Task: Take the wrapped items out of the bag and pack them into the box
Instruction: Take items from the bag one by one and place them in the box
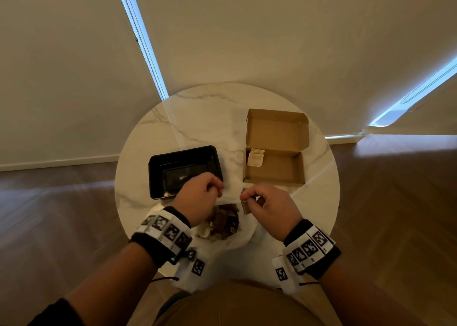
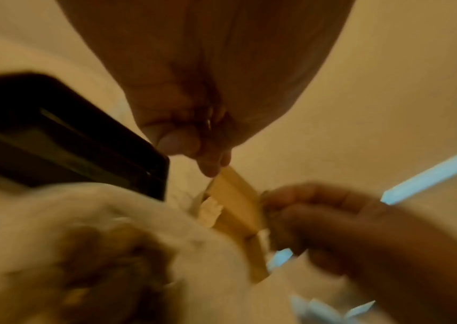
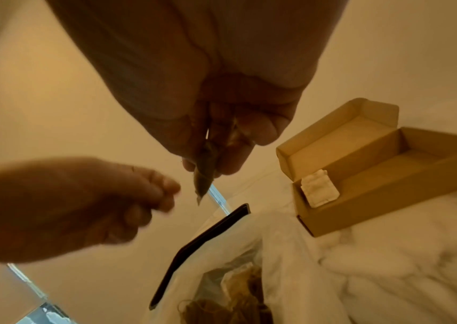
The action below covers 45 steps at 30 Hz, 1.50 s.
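A clear plastic bag [image 1: 245, 234] holding several brown wrapped items [image 1: 222, 220] lies at the table's near edge, between my hands. My right hand [image 1: 247, 197] hovers just above and to the right of the bag's mouth, pinching one brown wrapped item [image 1: 246, 208], which shows edge-on in the right wrist view [image 3: 205, 175]. My left hand [image 1: 215, 188] is curled at the bag's left rim and seems to pinch the thin film. The open cardboard box [image 1: 272, 181] stands beyond my right hand. One white wrapped item [image 1: 256, 157] leans in its left end [image 3: 318, 190].
A black plastic tray [image 1: 183, 151] sits left of the box, partly under my left hand. The round marble table [image 1: 202, 118] is small, with wooden floor all around it. The box lid stands upright at the back.
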Motion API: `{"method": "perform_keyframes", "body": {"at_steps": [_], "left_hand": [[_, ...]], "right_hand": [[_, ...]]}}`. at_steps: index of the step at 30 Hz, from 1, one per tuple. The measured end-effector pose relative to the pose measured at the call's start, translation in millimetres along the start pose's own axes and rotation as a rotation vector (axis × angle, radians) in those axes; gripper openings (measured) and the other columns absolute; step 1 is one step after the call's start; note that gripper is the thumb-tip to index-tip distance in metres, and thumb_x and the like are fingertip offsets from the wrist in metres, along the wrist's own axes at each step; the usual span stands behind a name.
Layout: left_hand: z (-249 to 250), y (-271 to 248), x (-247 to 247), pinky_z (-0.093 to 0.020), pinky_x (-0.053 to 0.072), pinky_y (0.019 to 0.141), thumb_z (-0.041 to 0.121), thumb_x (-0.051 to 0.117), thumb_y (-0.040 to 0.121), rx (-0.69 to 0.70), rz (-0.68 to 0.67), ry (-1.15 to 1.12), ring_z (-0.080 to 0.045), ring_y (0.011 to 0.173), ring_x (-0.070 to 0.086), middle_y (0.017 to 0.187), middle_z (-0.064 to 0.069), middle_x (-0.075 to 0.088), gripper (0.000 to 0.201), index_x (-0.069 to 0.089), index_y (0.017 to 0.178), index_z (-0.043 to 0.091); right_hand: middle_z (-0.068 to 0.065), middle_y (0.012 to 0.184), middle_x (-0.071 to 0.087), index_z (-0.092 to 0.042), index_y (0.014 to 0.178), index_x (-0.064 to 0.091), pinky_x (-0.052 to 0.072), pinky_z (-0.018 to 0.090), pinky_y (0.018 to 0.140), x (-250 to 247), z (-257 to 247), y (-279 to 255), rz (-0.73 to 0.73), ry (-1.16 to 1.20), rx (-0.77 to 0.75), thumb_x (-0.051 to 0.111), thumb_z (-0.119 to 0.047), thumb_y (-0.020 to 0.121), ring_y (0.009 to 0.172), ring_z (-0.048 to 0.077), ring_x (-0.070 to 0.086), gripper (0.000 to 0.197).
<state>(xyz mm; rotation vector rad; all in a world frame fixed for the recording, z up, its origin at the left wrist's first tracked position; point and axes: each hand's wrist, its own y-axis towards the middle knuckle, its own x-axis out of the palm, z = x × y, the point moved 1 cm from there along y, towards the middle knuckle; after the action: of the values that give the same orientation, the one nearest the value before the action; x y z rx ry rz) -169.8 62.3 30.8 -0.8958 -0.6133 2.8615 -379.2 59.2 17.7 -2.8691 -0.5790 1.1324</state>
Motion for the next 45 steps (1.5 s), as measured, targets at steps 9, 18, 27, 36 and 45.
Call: {"method": "perform_keyframes", "body": {"at_steps": [9,18,27,36,45], "left_hand": [[-56.0,4.3,63.4,-0.036,0.051,0.096,0.038,0.064,0.095,-0.118,-0.120,0.591,-0.024,0.112,0.064,0.123,-0.004,0.068,0.032,0.065,0.121,0.019],[-46.8,8.5,63.0,-0.036,0.054,0.091,0.032,0.059,0.098,-0.092,-0.117,0.578,-0.022,0.102,0.065,0.110,-0.001,0.070,0.015,0.068,0.103,0.023],[-1.9,-25.8,4.2,-0.037,0.058,0.071,0.040,0.078,0.087,-0.015,-0.023,0.098,-0.015,0.076,0.068,0.080,-0.001,0.070,0.028,0.065,0.079,0.017],[29.9,-42.3,-17.6,-0.063,0.058,0.084,0.063,0.075,0.065,0.001,-0.083,-0.344,-0.040,0.088,0.071,0.087,-0.015,0.074,0.041,0.065,0.077,0.025],[43.7,-37.6,-11.2,-0.056,0.058,0.092,0.038,0.083,0.083,0.030,-0.086,-0.371,-0.025,0.096,0.073,0.096,-0.001,0.078,0.025,0.069,0.077,0.018]], "right_hand": [[-0.022,0.099,0.068,-0.033,0.099,0.074,0.042,0.003,0.077,3.4,17.2,-27.0,-0.014,-0.004,0.039,0.066,-0.018,0.093,0.092,-0.011,0.059,0.019],[-0.019,0.102,0.070,-0.035,0.100,0.075,0.047,0.011,0.078,3.7,31.5,-49.1,0.006,-0.014,0.110,0.067,-0.020,0.092,0.086,-0.003,0.061,0.020],[-0.017,0.090,0.068,-0.036,0.090,0.073,0.049,0.019,0.073,-2.8,2.5,-40.6,-0.030,0.001,0.007,0.060,-0.047,0.095,0.082,0.004,0.061,0.018],[-0.014,0.087,0.070,-0.027,0.091,0.074,0.054,0.035,0.074,-20.9,-27.8,-23.9,0.080,0.075,-0.076,0.052,-0.046,0.098,0.083,0.006,0.063,0.030],[-0.014,0.086,0.068,-0.023,0.089,0.073,0.054,0.036,0.074,-62.3,-28.2,-29.1,0.177,0.067,-0.123,0.058,-0.036,0.100,0.083,0.006,0.062,0.024]]}}
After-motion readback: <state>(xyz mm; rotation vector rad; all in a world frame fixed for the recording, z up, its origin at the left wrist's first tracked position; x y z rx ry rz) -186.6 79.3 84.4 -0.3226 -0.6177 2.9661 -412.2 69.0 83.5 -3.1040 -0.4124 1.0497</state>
